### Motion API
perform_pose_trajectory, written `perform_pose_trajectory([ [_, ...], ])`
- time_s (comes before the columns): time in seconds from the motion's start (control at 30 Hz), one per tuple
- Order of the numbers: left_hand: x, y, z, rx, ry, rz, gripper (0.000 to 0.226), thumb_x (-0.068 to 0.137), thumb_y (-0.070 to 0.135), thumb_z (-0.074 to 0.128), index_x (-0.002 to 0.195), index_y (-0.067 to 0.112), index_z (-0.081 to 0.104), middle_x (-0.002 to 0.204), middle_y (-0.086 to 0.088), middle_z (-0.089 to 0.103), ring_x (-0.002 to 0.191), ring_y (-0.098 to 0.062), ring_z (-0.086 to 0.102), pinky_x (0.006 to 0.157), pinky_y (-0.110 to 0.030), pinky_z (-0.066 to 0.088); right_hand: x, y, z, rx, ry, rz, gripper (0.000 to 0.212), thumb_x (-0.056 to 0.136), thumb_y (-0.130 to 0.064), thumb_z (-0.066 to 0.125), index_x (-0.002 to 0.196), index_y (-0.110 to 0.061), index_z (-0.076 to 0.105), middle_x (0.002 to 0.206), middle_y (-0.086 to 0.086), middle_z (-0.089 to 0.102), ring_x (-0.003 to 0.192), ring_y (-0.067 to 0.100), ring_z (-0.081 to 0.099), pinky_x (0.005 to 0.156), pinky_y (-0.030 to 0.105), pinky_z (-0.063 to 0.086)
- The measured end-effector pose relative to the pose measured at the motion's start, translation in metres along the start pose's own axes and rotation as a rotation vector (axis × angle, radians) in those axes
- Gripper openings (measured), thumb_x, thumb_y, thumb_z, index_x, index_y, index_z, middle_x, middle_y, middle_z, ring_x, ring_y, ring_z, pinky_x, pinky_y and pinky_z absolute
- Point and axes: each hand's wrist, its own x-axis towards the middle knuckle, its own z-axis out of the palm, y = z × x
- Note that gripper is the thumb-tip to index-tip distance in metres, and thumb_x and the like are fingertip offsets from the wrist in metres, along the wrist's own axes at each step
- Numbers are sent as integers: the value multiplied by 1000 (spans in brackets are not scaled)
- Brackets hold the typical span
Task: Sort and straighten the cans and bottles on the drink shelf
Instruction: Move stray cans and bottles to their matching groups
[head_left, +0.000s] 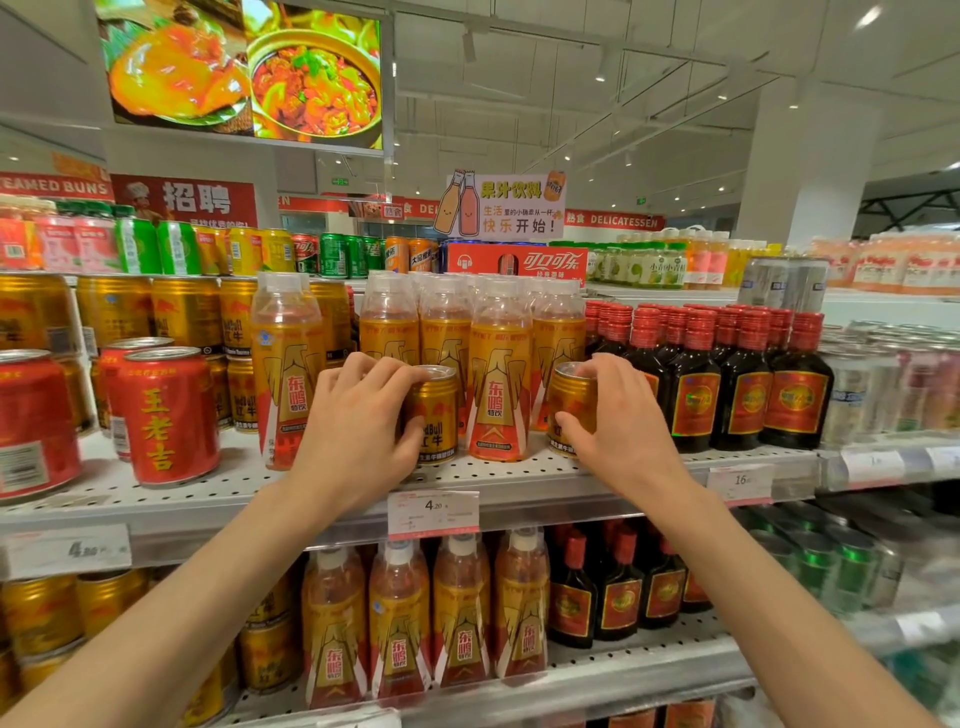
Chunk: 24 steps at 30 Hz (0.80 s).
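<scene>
Two gold Red Bull cans stand at the front of the white perforated shelf (519, 475), among orange Dongpeng bottles. My left hand (358, 426) wraps around the left gold can (436, 415) from its left side. My right hand (618, 421) grips the right gold can (569, 402), which leans slightly left, thumb low and fingers over its top. One orange bottle (496, 384) stands between the two cans, and another orange bottle (283, 374) stands left of my left hand. More gold cans (187, 312) are stacked at the back left.
Red Wanglaoji cans (161, 415) stand at the left front. Dark bottles with red caps (743, 379) fill the right of the shelf, silver cans (883, 384) beyond them. Price tags (434, 512) hang on the shelf edge. The lower shelf (623, 670) holds similar bottles and cans.
</scene>
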Motion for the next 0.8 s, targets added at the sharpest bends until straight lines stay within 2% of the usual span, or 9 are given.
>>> perform_pose_trajectory([
  [0.1, 0, 1, 0, 6, -1, -3, 43, 90, 36, 60, 132, 27, 55, 121, 9, 61, 113, -19, 44, 100, -41, 34, -2, -3, -4, 70, -21, 37, 42, 89, -37, 72, 117, -23, 44, 123, -3, 53, 98, 21, 59, 83, 32, 48],
  [0.2, 0, 1, -2, 11, -4, -6, 44, 89, 36, 59, 131, 26, 55, 121, 9, 61, 112, -19, 44, 99, -41, 34, -1, -5, -14, 60, -56, 60, 41, 87, -46, 72, 103, -30, 38, 110, -7, 58, 83, 22, 63, 76, 41, 54],
  [0.37, -1, 3, -4, -25, -25, 4, 47, 88, 39, 55, 133, 27, 54, 124, 8, 60, 114, -19, 43, 103, -41, 32, -8, 1, -26, 215, -37, 125, 39, 81, -48, 76, 88, -28, 42, 101, -6, 56, 83, 17, 60, 76, 42, 53],
  [0.43, -2, 2, -6, -47, -39, 17, 51, 88, 40, 55, 137, 26, 52, 132, 7, 57, 122, -19, 41, 109, -43, 29, -13, 5, -29, 342, -37, 191, 40, 78, -53, 76, 85, -31, 42, 100, -4, 62, 80, 15, 65, 73, 41, 55],
  [0.53, -4, -3, -12, -100, -58, 31, 57, 90, 46, 54, 144, 28, 47, 152, 6, 40, 142, -20, 27, 121, -47, 22, -21, 7, -35, 503, -55, 273, 42, 78, -51, 79, 88, -24, 49, 95, 3, 67, 82, 18, 66, 69, 33, 53],
  [0.6, -7, 1, -16, -136, -15, 45, 59, 91, 48, 54, 145, 26, 47, 155, 5, 35, 146, -20, 22, 122, -47, 21, -28, 7, -37, 603, -63, 310, 44, 77, -51, 80, 89, -21, 51, 95, 4, 68, 90, 24, 69, 76, 40, 57],
  [0.67, -14, 15, -20, -179, 65, 63, 55, 91, 47, 55, 140, 22, 52, 150, 4, 42, 142, -18, 31, 119, -41, 27, -34, 5, -38, 674, -91, 328, 43, 77, -51, 79, 87, -20, 51, 97, 2, 66, 96, 25, 69, 83, 46, 58],
  [0.7, -20, 25, -21, -213, 91, 64, 52, 91, 47, 56, 137, 21, 55, 144, 4, 48, 136, -16, 37, 115, -37, 33, -37, 2, -39, 706, -104, 337, 42, 78, -50, 79, 86, -19, 51, 99, 0, 66, 99, 23, 68, 85, 45, 58],
  [0.8, -44, 51, -16, -388, 29, 34, 50, 92, 50, 59, 134, 24, 55, 128, 13, 56, 120, -5, 51, 100, -26, 46, -49, -4, -34, 765, -157, 378, 44, 75, -56, 78, 83, -21, 52, 104, -4, 70, 106, 17, 66, 88, 39, 55],
])
